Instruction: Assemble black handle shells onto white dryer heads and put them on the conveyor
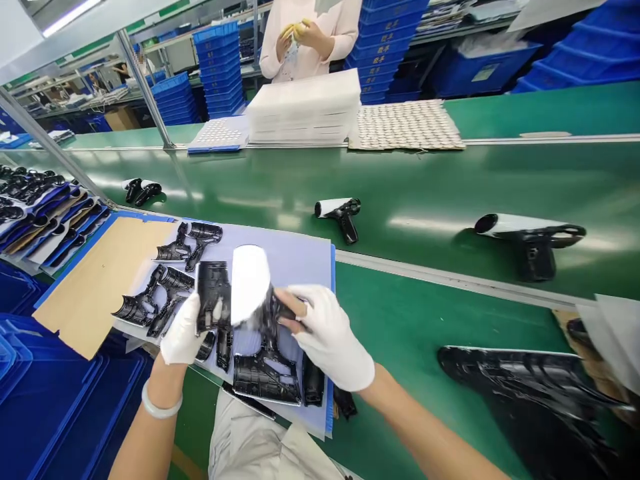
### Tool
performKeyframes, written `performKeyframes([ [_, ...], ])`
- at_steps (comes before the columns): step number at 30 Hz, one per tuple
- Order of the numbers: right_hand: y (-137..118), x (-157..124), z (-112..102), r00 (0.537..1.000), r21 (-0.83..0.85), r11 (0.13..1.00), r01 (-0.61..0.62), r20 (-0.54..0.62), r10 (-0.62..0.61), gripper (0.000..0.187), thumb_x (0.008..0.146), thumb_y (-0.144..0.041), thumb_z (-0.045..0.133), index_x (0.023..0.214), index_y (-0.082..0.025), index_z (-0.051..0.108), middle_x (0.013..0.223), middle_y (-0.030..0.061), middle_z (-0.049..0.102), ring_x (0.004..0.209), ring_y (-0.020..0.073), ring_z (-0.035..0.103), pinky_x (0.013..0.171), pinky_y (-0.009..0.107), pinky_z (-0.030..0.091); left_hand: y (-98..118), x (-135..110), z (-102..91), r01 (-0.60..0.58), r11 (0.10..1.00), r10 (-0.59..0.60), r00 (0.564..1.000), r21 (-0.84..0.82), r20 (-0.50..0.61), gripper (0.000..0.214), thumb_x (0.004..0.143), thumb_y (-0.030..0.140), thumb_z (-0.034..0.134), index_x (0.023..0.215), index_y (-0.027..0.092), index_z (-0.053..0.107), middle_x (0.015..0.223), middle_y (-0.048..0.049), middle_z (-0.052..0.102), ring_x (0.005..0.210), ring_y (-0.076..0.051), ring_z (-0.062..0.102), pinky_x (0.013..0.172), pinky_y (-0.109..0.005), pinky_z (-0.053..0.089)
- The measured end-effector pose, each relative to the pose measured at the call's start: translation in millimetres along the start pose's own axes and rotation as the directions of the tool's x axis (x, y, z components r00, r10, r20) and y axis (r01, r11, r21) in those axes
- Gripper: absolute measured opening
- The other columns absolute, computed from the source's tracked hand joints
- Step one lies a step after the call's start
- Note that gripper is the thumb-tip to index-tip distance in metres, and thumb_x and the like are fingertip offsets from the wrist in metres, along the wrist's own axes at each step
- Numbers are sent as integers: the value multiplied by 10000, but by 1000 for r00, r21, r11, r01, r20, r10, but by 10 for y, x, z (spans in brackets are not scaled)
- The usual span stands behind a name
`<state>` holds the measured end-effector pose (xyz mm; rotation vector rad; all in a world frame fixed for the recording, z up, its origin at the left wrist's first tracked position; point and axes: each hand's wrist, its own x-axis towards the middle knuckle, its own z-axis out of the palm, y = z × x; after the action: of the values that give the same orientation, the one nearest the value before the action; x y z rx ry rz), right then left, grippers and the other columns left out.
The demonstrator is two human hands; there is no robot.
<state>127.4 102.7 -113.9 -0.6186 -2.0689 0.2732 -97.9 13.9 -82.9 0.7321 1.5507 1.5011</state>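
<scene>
Left hand [184,335] gripping a shiny black shell [213,297], right hand [330,337] gripping a black shell [265,377] with a smooth white cap [249,283], hands close together, at six o'clock

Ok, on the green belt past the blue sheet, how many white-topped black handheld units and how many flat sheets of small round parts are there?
White-topped black handheld units: 3
Flat sheets of small round parts: 2
Total: 5

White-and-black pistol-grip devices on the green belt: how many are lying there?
3 on the green belt: left pistol-grip device, middle pistol-grip device, right pistol-grip device. None seems hidden.
</scene>
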Motion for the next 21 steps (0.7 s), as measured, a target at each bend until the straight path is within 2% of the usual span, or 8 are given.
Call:
performKeyframes([
  [2,-44,-104,57,998,-117,992,50,-39,-55,439,911,-139,498,1317,-304,521,972,93,684,877,248,650,780,435,526,-7,-99,63,-17,1000,16,996,10,90,560,792,651,645,1124,209,732,1124,-118,747,1281,-306,583,1099,-432,474],
  [4,-86,-148,82,997,-142,988,59,-43,-66,460,900,-99,480,1302,-317,524,969,91,688,870,243,654,784,437,527,18,-181,132,-28,999,25,984,16,174,629,808,685,605,1194,200,714,1186,-121,734,1335,-307,537,1154,-422,412],
  [7,-140,-148,61,992,-149,983,107,-53,-116,467,897,-59,474,1266,-329,563,977,85,702,893,235,663,799,426,527,99,-270,238,-54,998,47,964,20,261,740,792,753,558,1285,212,670,1296,-111,688,1344,-315,529,1169,-414,394],
  [11,-169,-115,9,987,-165,976,139,-53,-150,389,916,-84,502,1198,-318,632,961,79,715,858,225,671,768,381,517,164,-334,308,-42,999,42,957,-9,286,787,756,774,577,1307,218,659,1325,-106,673,1317,-318,554,1146,-400,425],
  [15,-180,-76,-18,984,-164,970,178,37,-174,364,930,-83,498,1202,-298,608,904,60,697,729,192,634,663,325,485,129,-344,307,2,998,20,947,-68,322,765,738,745,637,1274,201,676,1305,-122,682,1285,-330,577,1129,-436,438],
  [18,-205,-64,-12,974,-157,962,226,50,-220,417,910,-55,497,1271,-262,512,942,90,677,821,211,646,692,332,514,112,-364,332,62,991,-15,929,-116,371,706,650,660,780,1186,204,721,1202,-109,733,1210,-348,625,1058,-459,499],
  [21,-237,-86,35,968,-252,937,243,0,-251,526,862,-13,496,1325,-258,448,1023,123,681,942,233,666,754,378,550,117,-415,385,120,984,-78,956,-132,282,560,664,610,783,1041,197,763,1040,-88,778,1123,-345,669,992,-466,539],
])
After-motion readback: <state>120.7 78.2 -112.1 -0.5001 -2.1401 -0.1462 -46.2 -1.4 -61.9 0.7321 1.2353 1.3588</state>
